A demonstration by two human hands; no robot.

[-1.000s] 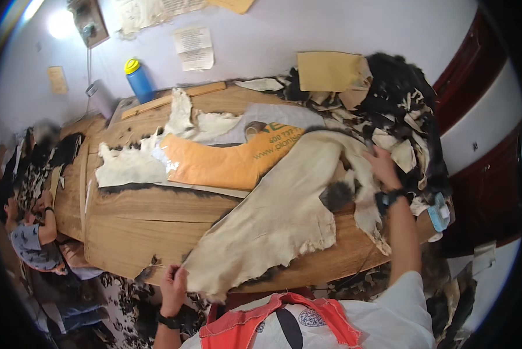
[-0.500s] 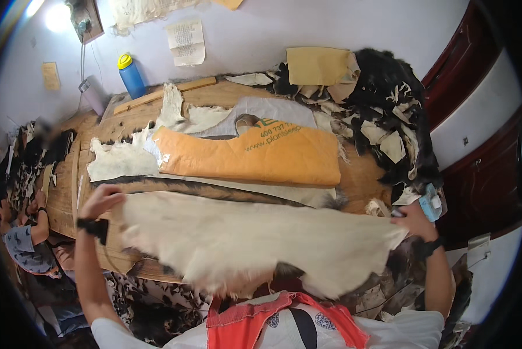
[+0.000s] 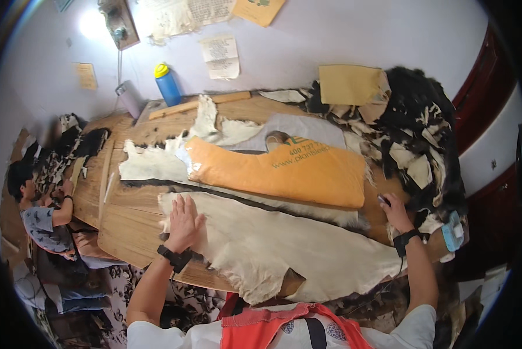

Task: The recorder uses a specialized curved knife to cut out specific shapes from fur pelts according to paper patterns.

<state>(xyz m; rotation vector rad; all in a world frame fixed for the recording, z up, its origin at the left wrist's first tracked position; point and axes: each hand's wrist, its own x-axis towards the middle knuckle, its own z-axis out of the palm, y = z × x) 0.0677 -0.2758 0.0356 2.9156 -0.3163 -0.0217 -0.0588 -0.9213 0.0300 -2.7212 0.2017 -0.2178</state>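
A large cream-coloured hide (image 3: 284, 244) lies spread over the near part of the wooden table, its ragged lower edge hanging towards my body. My left hand (image 3: 182, 224) rests flat on the hide's left end, fingers stretched out. To the right, beyond the hide's upper edge, my right hand (image 3: 397, 214) is closed around a small dark object (image 3: 383, 199), whose kind I cannot make out. Just behind the hide sits an orange printed sheet (image 3: 278, 174) cut to a curved shape, lying over another pale hide (image 3: 150, 163) with a dark furry edge.
A blue bottle with a yellow lid (image 3: 167, 86) and a pinkish flask (image 3: 127, 100) stand by the wall, near a wooden strip (image 3: 200, 105). Black-and-white fur scraps (image 3: 424, 134) heap at the right, beside a light-blue packet (image 3: 453, 231). Another person (image 3: 43, 221) works at the left.
The hide has gone from being held up between both hands to lying on the table. My left hand has let go and flattened on it; my right hand has released its corner. The view has shifted.
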